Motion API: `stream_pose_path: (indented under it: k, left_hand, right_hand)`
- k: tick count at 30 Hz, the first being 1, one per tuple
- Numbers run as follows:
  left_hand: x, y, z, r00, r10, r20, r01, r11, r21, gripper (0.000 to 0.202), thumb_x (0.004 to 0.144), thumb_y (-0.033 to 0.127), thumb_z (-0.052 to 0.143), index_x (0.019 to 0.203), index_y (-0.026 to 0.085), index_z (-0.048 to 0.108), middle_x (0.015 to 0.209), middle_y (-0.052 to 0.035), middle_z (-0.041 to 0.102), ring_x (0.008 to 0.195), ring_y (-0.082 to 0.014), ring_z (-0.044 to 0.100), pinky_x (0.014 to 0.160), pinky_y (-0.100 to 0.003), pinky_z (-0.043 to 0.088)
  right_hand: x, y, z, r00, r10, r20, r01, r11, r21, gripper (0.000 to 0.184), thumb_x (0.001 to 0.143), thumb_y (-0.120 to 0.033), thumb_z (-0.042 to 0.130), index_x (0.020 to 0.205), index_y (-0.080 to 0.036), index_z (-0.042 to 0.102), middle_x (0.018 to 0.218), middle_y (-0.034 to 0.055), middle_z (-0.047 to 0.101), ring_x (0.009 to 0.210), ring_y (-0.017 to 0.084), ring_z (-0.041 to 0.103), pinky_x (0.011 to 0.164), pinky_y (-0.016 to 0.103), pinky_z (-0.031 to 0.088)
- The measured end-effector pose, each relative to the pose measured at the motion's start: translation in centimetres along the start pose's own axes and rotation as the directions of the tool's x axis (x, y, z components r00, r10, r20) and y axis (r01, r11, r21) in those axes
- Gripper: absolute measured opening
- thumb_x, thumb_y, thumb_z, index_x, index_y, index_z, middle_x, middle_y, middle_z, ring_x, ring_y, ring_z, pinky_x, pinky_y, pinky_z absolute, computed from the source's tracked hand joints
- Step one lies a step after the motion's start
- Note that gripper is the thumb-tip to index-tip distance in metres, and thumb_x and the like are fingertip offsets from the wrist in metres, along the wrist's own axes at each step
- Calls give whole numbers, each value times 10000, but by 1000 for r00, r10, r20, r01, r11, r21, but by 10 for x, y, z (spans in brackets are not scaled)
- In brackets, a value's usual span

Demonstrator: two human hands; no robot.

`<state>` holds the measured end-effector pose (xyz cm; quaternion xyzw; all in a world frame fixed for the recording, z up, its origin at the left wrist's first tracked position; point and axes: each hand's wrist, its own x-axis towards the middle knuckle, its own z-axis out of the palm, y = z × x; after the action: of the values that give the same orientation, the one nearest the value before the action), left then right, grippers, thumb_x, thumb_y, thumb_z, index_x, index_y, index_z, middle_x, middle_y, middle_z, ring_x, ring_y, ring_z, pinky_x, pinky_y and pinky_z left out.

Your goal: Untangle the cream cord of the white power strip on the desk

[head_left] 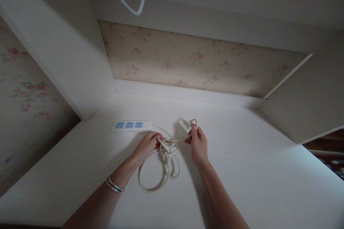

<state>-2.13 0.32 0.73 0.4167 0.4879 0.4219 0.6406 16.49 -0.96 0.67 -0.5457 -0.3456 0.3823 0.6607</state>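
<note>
A white power strip [131, 125] with blue sockets lies on the white desk [255, 171]. Its cream cord [158, 171] runs right and piles into loose loops with a knotted bunch between my hands. My left hand [146, 145], with bracelets on the wrist, is closed on the bunched cord. My right hand [198, 142] is closed on the cord's far end and holds a small loop and the plug [191, 123] up above the desk. A short taut stretch of cord joins the two hands.
White side panels [70, 61] stand at the left and right of the desk, with a floral back wall [193, 61] behind. A white shelf [215, 10] hangs overhead with a thin white rail. Cluttered items show at the far right edge.
</note>
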Motion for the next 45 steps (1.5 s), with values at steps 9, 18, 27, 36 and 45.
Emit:
stream_pose_path:
  k: [9,18,27,36,45]
  left_hand:
    - [-3,6,-7,996,2,87,15,981,-192,208,715,218,668,898,126,700,912,-88,720,825,-180,661,785,-269,495]
    - [-3,7,-7,992,23,123,20,941,-338,305,712,214,729,1004,155,666,996,-84,708,833,-180,674,757,-263,515]
    - [-7,13,0,992,-3,128,49,932,-360,381,693,268,753,1042,146,664,878,-67,726,764,-185,684,681,-253,520]
    - [-4,9,-2,992,54,117,-20,963,-269,351,739,386,690,965,118,679,886,-93,720,760,-187,665,694,-276,515]
    - [0,2,-7,994,29,109,3,960,-279,319,772,401,615,920,123,666,925,-96,712,806,-194,654,704,-277,506]
  right_hand:
    - [0,1,3,997,-57,47,44,969,243,346,820,-490,610,1103,-290,583,851,-31,523,654,84,538,669,249,511]
    - [0,5,2,994,-56,89,35,976,213,277,825,-478,620,792,-204,600,835,-16,568,704,96,543,772,295,504]
    - [-6,-1,7,979,-25,200,-40,949,314,244,814,-457,645,878,-222,626,903,1,601,754,111,564,848,327,492]
    - [-11,-7,6,953,-25,302,-89,929,359,203,835,-435,631,869,-236,623,899,-1,600,767,117,566,842,313,485]
    - [-14,-10,10,948,-4,319,-128,911,393,198,817,-438,649,886,-254,617,860,-14,583,738,113,555,826,303,480]
